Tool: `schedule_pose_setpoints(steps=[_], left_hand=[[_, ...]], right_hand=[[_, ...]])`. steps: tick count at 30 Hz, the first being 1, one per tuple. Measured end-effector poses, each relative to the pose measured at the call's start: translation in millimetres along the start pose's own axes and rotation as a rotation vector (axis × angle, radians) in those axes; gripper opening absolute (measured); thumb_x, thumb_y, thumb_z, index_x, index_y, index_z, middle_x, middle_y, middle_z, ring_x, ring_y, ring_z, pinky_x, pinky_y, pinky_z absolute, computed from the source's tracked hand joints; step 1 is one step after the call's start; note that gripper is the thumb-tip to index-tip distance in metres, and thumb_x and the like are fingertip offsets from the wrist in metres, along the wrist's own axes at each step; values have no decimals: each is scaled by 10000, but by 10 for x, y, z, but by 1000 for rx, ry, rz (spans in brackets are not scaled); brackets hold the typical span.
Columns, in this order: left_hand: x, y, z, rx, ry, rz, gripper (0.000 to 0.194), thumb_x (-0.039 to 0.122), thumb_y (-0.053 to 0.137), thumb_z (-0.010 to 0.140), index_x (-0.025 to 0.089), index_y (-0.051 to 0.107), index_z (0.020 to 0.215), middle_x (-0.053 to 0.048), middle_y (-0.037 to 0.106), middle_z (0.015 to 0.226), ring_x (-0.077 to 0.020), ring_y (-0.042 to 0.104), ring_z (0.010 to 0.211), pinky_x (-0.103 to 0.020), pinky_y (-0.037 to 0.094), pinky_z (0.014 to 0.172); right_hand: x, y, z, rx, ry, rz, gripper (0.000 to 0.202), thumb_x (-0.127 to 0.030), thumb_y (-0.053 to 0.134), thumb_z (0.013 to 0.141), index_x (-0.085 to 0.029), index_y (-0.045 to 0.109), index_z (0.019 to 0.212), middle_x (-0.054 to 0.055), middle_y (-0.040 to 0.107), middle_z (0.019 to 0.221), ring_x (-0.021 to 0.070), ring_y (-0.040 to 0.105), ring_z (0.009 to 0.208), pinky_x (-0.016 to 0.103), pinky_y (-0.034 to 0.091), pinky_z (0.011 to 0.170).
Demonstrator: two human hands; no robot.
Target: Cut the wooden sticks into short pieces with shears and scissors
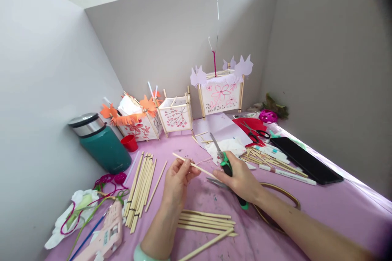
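Observation:
My left hand (180, 175) pinches a thin wooden stick (183, 157) between thumb and fingers. The stick slants down to the right, its lower end meeting the thumb of my right hand (241, 175). Closed around green-and-black handles, my right hand holds what looks like long-nose pliers (216, 145), their grey jaws pointing up and away. A flat grey blade (217, 182) pokes out under that hand; what it belongs to is hidden. Below my hands, several cut wooden sticks (208, 221) lie on the purple cloth (196, 195).
Bundled sticks (141, 187), a pink glue gun (105, 232) and a teal flask (102, 142) are left. Paper lanterns (222, 94) stand behind. Right are scissors (257, 133), thin sticks (269, 161), a black phone-like slab (306, 159) and a brownish ring (284, 193). Grey panels (171, 45) enclose the table.

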State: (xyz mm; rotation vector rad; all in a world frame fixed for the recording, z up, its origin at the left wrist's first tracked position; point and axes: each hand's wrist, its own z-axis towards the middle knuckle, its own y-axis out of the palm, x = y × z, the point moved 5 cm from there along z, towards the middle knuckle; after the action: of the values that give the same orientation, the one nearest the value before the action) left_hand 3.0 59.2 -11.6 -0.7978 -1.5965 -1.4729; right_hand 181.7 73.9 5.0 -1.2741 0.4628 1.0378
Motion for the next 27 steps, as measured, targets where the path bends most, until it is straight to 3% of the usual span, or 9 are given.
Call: schedule_pose_setpoints(steps=[5,8,13,18,22,25,27], left_hand=[[-18,61,-43,-11,-22,-7,219,255,781,691,120,627,771,-60,724,697,-150,692,685,-245,549,673],[-41,114,-75,-85,-49,-5,188,249,774,707,128,651,781,-57,731,736,-174,708,730,-261,559,677],[-64,165,-114,-214,-92,15,256,233,740,749,126,723,981,-107,747,896,-232,697,910,-292,558,750],[-78,260,-219,-395,-184,17,166,153,730,728,128,754,890,-116,695,1084,-296,644,1044,-308,547,787],[-161,333,-262,-502,-286,-61,107,184,679,766,102,725,817,-119,684,1014,-279,668,969,-320,555,760],[-277,322,-245,-501,-368,-54,174,269,694,772,129,668,872,-66,674,766,-192,690,698,-247,544,551],[-340,293,-235,-489,-410,3,248,272,734,733,143,643,924,-11,628,678,-125,620,490,-188,459,393]], right_hand=[[77,-1,16,-31,34,143,262,-432,585,798,-208,479,883,-43,511,702,154,461,656,291,357,622],[152,-8,39,-5,61,206,291,-445,601,792,-202,499,913,-41,514,723,152,469,669,292,366,628],[273,-15,93,37,118,337,333,-456,640,766,-200,515,937,-35,527,750,149,496,684,290,375,636],[317,-4,121,-35,160,587,328,-393,645,748,-201,490,965,-48,479,716,121,445,601,268,346,556],[209,-32,90,-75,13,507,303,-348,625,763,-206,474,983,-39,465,763,121,435,652,269,355,599],[80,6,22,-115,-109,356,280,-333,596,793,-208,463,1005,-32,465,776,133,443,683,278,366,629],[10,44,-17,-127,-171,269,256,-320,584,806,-206,462,1000,-28,472,787,137,444,698,282,373,645]])
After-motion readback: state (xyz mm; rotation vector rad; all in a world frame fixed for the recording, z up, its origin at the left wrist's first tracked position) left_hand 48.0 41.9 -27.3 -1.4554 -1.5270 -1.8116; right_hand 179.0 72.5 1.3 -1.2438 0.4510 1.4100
